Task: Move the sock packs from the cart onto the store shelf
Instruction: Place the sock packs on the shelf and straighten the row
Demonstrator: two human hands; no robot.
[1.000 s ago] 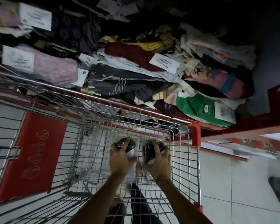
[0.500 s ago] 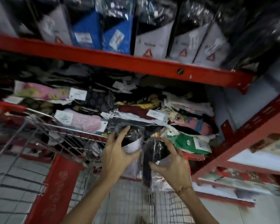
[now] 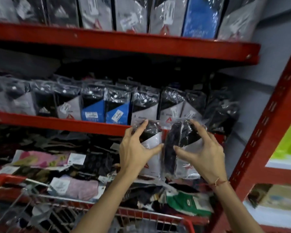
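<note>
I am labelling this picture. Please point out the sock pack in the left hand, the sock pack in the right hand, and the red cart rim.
Left-hand sock pack (image 3: 152, 140), head view, white card.
Right-hand sock pack (image 3: 180, 137), head view, dark socks.
Cart rim (image 3: 10, 177), head view, red corner.

Both bare forearms reached forward and up, left hand (image 3: 136, 149) grip clasped with fingers spread, right hand (image 3: 203, 151) likewise, thin red thread bracelet (image 3: 217, 182) circled the right wrist
</note>
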